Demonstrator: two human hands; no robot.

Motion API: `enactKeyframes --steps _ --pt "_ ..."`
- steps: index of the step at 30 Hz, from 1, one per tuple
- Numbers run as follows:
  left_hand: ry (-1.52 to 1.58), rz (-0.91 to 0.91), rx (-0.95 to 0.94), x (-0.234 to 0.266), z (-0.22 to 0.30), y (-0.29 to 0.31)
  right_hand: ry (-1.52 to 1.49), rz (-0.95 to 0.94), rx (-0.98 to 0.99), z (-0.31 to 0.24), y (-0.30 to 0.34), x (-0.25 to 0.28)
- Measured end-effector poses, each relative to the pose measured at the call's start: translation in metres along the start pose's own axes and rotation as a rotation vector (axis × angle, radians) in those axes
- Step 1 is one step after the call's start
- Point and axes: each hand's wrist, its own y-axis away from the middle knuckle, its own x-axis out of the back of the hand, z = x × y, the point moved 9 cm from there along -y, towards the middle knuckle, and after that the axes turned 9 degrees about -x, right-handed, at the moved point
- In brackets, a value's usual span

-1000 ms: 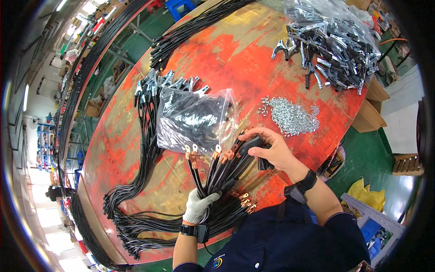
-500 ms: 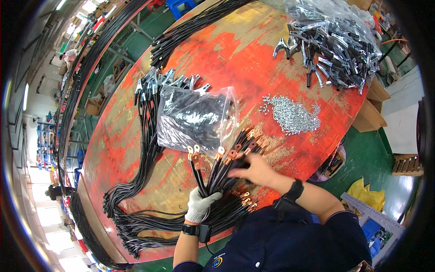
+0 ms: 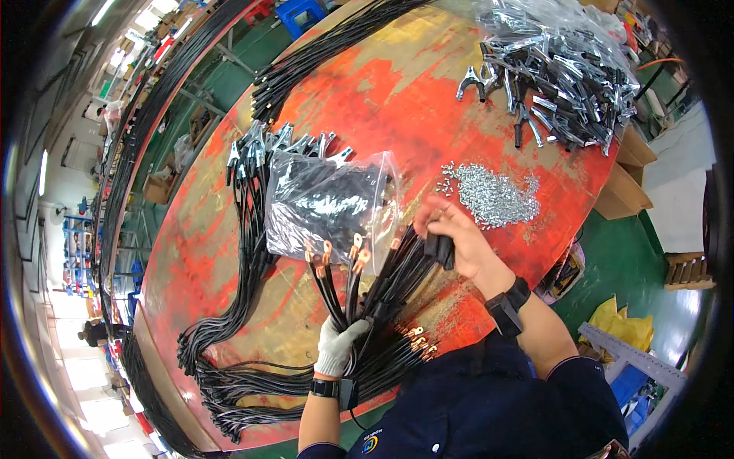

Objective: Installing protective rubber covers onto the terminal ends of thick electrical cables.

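Note:
My left hand (image 3: 339,344), in a white glove, is wrapped around a fanned bunch of black cables (image 3: 382,294). Several cable ends carry copper ring lugs (image 3: 359,258), pointing away from me. My bare right hand (image 3: 462,241) is at the far right end of the bunch, fingers curled. Short black tube-like pieces (image 3: 439,251) show under its palm, closed in by the fingers; their exact kind is unclear. That hand hides some cable ends. Just beyond the lugs lies a clear plastic bag (image 3: 329,203) of black parts.
The red, worn tabletop (image 3: 413,99) bears a pile of small silvery metal pieces (image 3: 497,195) and a heap of clamps (image 3: 569,92) at the far right. Clamp-ended cables (image 3: 248,222) lie left; more lugged cables (image 3: 306,379) lie near me. Another cable bundle (image 3: 321,57) is at the back.
My right hand has moved away from me, off the middle of the lugs, and its fingers have curled. The cables in my left hand have spread and shifted slightly.

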Motion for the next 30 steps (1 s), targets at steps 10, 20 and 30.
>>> enactKeyframes --steps 10,20,30 --pt "-0.054 -0.070 0.049 -0.002 -0.001 0.006 -0.328 0.195 0.085 -0.006 0.005 0.000" --pt "-0.080 -0.064 0.046 -0.003 0.000 0.004 0.191 0.010 0.316 -0.030 0.034 -0.052" --pt "0.004 0.067 -0.012 -0.002 -0.012 -0.008 0.864 -0.061 0.040 0.127 0.031 -0.021"
